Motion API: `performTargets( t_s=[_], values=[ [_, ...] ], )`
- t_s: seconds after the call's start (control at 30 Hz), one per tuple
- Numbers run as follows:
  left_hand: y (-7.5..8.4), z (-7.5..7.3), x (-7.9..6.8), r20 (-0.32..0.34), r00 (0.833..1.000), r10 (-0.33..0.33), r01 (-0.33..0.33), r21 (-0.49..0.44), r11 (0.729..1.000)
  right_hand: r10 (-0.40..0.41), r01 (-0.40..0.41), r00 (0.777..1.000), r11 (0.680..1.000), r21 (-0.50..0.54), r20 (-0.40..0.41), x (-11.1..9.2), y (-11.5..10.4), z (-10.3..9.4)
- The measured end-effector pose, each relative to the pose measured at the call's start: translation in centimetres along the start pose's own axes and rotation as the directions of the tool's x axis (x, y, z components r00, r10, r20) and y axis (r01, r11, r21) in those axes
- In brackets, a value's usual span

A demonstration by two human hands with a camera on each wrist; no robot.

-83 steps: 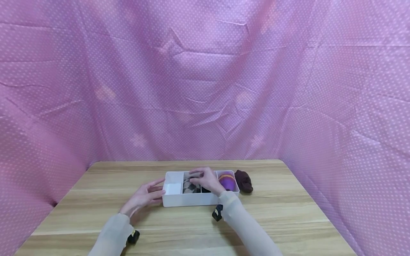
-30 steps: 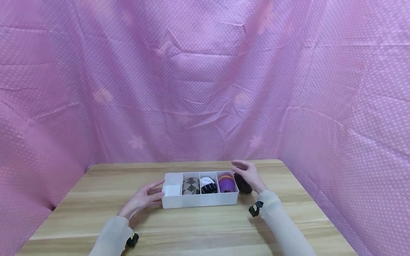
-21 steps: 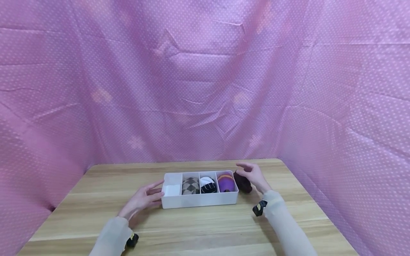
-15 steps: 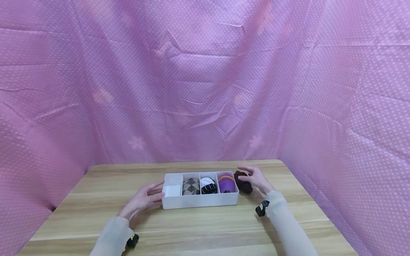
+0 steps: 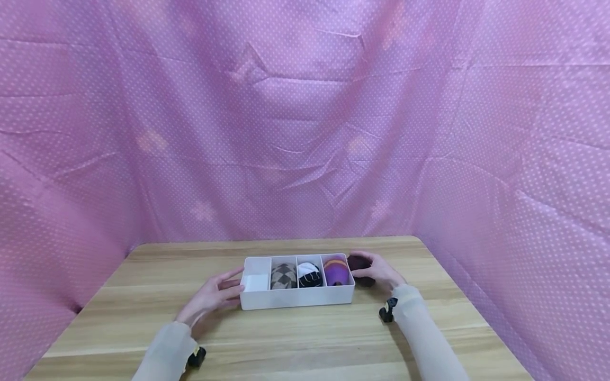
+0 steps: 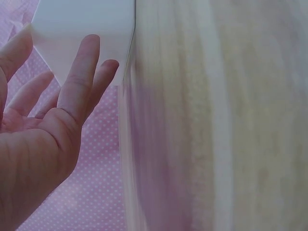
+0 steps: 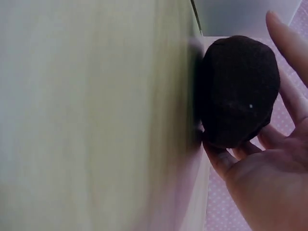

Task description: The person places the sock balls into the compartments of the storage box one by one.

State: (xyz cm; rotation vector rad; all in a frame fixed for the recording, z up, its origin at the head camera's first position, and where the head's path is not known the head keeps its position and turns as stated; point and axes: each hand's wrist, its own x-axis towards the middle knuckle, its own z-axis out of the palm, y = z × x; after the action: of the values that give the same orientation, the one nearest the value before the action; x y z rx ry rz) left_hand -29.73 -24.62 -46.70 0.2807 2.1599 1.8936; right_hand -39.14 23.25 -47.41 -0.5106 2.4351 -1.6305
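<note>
My left hand (image 5: 214,295) rests its fingertips on the left end of a white divided box (image 5: 295,300); in the left wrist view its fingers (image 6: 79,79) are spread and fairly straight against the box's end wall. A rolled-up dark brown sock (image 7: 240,91) stands on the table just right of the box. My right hand (image 5: 378,271) is around that sock, thumb on the near side and fingers on the far side. In the box lie a brown argyle rolled sock (image 5: 284,276), a black-and-white one (image 5: 310,275) and a purple one with an orange band (image 5: 336,272).
The leftmost compartment (image 5: 257,267) of the box shows only its white floor. A light wooden table (image 5: 295,344) carries everything. Pink dotted curtain (image 5: 286,132) hangs behind it and at both sides. A small black device (image 5: 387,309) is strapped at each wrist.
My right hand left the box's middle compartments, moved right to the dark brown sock, then lowered and closed in around it. My left hand stays at the box's left end.
</note>
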Motion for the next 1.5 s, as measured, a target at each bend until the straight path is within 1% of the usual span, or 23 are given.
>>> performTargets(
  t_s=[0.1, 0.3, 0.43, 0.53, 0.67, 0.77, 0.93, 1.1, 1.3, 1.5],
  values=[
    [0.1, 0.0, -0.1, -0.001, 1.000, 0.003, -0.003, 0.007, 1.000, 0.000, 0.000, 1.000, 1.000, -0.015, 0.011, 0.2, 0.2, 0.0],
    [0.3, 0.2, -0.3, -0.012, 1.000, -0.003, 0.003, -0.002, 1.000, -0.038, 0.038, 0.999, 0.999, -0.039, 0.005, 0.3, 0.6, -0.3],
    [0.2, 0.3, -0.3, -0.018, 1.000, -0.009, 0.010, 0.008, 1.000, -0.055, 0.051, 0.998, 0.995, -0.091, -0.037, 0.3, 0.6, -0.3],
    [0.1, 0.3, -0.3, -0.023, 1.000, -0.016, 0.016, 0.010, 1.000, -0.056, 0.049, 0.996, 0.994, -0.102, -0.070, 0.0, 0.7, -0.3],
    [0.1, 0.3, -0.3, -0.022, 1.000, -0.014, 0.014, 0.005, 1.000, -0.025, 0.021, 0.995, 0.999, -0.047, -0.094, -0.3, 0.8, -0.4],
    [0.1, 0.3, -0.3, -0.016, 1.000, -0.014, 0.014, -0.005, 1.000, -0.011, 0.008, 0.992, 1.000, -0.029, -0.123, -0.4, 0.8, -0.5],
    [0.2, 0.3, -0.3, -0.015, 1.000, -0.016, 0.016, -0.011, 1.000, -0.039, 0.032, 0.983, 0.999, -0.044, -0.180, -0.6, 0.8, -0.7],
    [0.2, 0.2, -0.3, -0.019, 1.000, -0.009, 0.009, -0.001, 1.000, -0.079, 0.070, 0.976, 0.996, -0.050, -0.202, -0.8, 0.3, -1.0],
    [0.3, 0.3, -0.4, -0.027, 0.999, -0.018, 0.018, -0.003, 1.000, -0.046, 0.042, 0.971, 0.999, -0.022, -0.237, -0.6, -0.4, -1.4],
    [0.4, 0.4, -0.4, -0.021, 1.000, -0.019, 0.019, -0.015, 1.000, -0.037, 0.036, 0.963, 0.999, -0.010, -0.266, -0.5, -1.1, -1.3]
  ],
)
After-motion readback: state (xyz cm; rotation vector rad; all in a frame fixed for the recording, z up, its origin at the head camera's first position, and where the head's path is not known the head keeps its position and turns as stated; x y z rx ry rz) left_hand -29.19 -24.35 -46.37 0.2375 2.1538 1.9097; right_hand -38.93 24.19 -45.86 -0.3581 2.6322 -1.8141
